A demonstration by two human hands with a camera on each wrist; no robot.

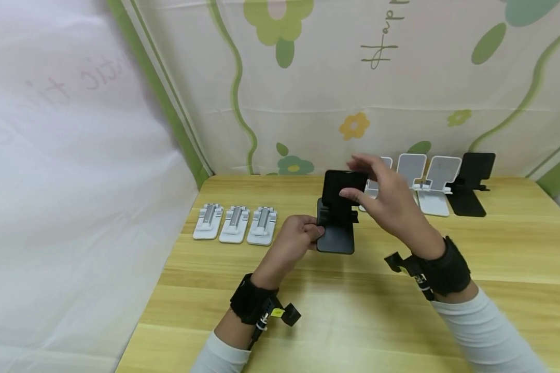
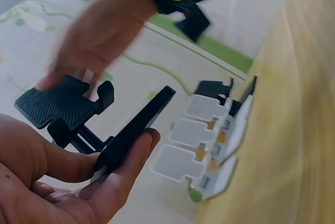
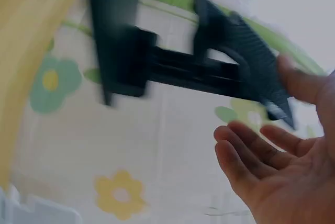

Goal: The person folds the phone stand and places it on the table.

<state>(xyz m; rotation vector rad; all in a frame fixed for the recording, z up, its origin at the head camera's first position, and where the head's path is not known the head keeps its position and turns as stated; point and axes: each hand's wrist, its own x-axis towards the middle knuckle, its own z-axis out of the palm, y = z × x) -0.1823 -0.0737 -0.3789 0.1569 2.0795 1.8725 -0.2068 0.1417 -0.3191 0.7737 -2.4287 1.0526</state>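
A black folding phone stand [image 1: 336, 239] is held up over the table with its holder plate raised. My left hand [image 1: 298, 234] pinches its base [image 2: 133, 132] by the side edge, thumb on one face and fingers on the other. The two-hooked plate [image 2: 57, 102] stands off the base on an extended arm [image 3: 193, 72]. At the plate's upper edge is my right hand [image 1: 392, 202], its thumb touching the plate. The other fingers of that hand [image 3: 272, 171] are loosely bent and spread apart from the stand in the right wrist view.
Folded white phone stands [image 1: 234, 225] lie in a row on the wooden table [image 1: 308, 321] at the left. Several unfolded ones stand at the back right, white [image 1: 443, 173] and black [image 1: 477, 168], one partly behind my right hand. A patterned cloth [image 1: 308, 93] hangs behind.
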